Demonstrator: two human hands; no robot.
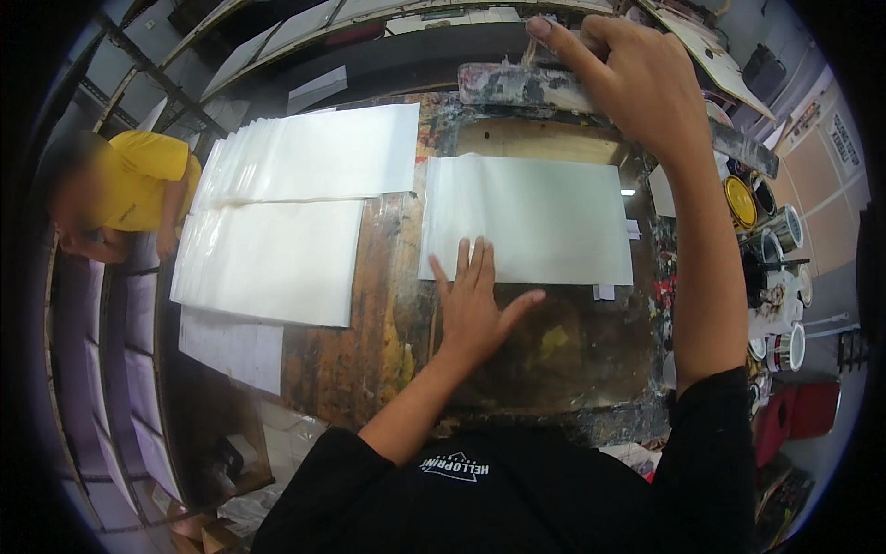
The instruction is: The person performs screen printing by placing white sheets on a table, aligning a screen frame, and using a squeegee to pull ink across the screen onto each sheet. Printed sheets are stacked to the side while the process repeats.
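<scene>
My left hand [471, 297] lies flat with its fingers spread on the near edge of a white sheet [544, 217], its thumb stretched out to the right. Under the sheet is a dark, glossy work surface [526, 360] on the stained table. My right hand [637, 78] is raised at the upper right, close to a paint-smeared bar [526, 86]. Its fingers are curled and the thumb points left; whatever they grip is hidden behind the hand. On the left, overlapping white sheets lie in a far stack [314, 152] and a near stack [277, 258].
A person in a yellow shirt [152, 175] is at the far left, beside metal racks [138, 351]. Paint cans [784, 226] crowd the right side, one with a yellow lid [739, 201]. A red chair [812, 409] stands at the lower right. Racks with pale sheets [286, 32] run along the back.
</scene>
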